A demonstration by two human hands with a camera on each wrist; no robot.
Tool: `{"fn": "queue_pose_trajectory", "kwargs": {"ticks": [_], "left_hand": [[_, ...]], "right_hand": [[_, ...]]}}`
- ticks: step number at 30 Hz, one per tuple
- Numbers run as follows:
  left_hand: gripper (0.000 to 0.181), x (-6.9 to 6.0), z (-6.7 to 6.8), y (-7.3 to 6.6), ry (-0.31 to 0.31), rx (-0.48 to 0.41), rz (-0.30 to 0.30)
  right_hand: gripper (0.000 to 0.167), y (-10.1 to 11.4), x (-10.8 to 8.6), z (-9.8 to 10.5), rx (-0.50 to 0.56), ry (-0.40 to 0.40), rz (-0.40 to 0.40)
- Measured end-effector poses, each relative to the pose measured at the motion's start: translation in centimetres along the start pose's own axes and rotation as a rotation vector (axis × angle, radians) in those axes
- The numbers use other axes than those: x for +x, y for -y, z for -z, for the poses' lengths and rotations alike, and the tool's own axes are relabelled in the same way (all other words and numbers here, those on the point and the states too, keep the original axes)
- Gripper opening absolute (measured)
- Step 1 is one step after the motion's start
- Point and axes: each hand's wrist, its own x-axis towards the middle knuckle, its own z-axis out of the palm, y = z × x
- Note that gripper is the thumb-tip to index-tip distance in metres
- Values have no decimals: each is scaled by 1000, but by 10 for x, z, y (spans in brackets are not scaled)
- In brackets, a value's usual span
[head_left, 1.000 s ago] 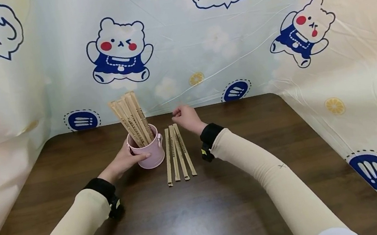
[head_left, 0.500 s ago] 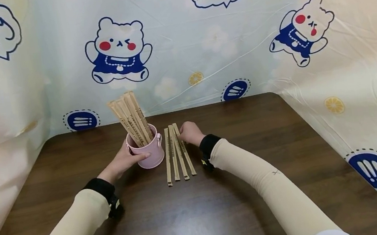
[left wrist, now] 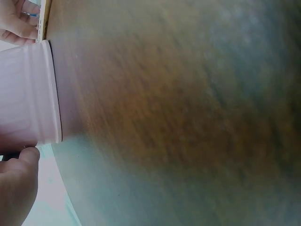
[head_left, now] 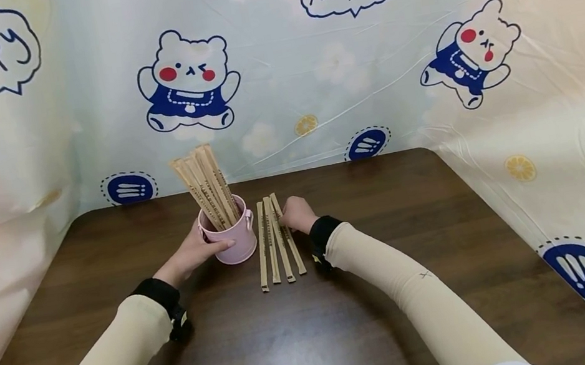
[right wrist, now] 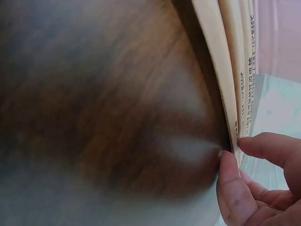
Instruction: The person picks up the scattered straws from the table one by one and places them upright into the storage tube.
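My left hand [head_left: 187, 256] grips the side of a small pink bucket [head_left: 237, 245], its thumb lying across the front. Several paper-wrapped straws [head_left: 206, 183] lean to the left inside that bucket. Just right of it, a few more wrapped straws [head_left: 272, 251] lie roughly side by side on the table. With thumb and finger, my right hand [head_left: 299, 214] pinches the rightmost straw [head_left: 296, 254] near its far end. In the right wrist view the fingertips sit on either edge of this straw [right wrist: 217, 59]. The left wrist view shows the bucket's pink wall [left wrist: 23, 94] beside the left hand [left wrist: 19, 186].
Everything stands on a dark brown wooden table [head_left: 272, 349]. Behind and at both sides hangs a pale printed curtain [head_left: 276, 71] that meets the table's back edge. Black camera straps [head_left: 325, 231] circle both wrists.
My right hand has come down from beyond the straws to the rightmost one and now pinches it. The left hand and the bucket stay where they were.
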Motion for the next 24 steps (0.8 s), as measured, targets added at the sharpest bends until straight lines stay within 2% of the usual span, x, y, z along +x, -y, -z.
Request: {"fn": "queue_pose_trajectory", "kwargs": {"ticks": [10, 17, 24], "left_hand": [[98, 1, 0, -3, -2, 10, 2], [92, 1, -1, -1, -15, 5, -21], [92, 0, -1, 1, -18, 17, -11]], "right_hand": [[56, 5, -1, 3, 32, -14, -49], [50, 4, 0, 4, 53, -2, -100], [46, 0, 6, 4, 9, 48, -51]]}}
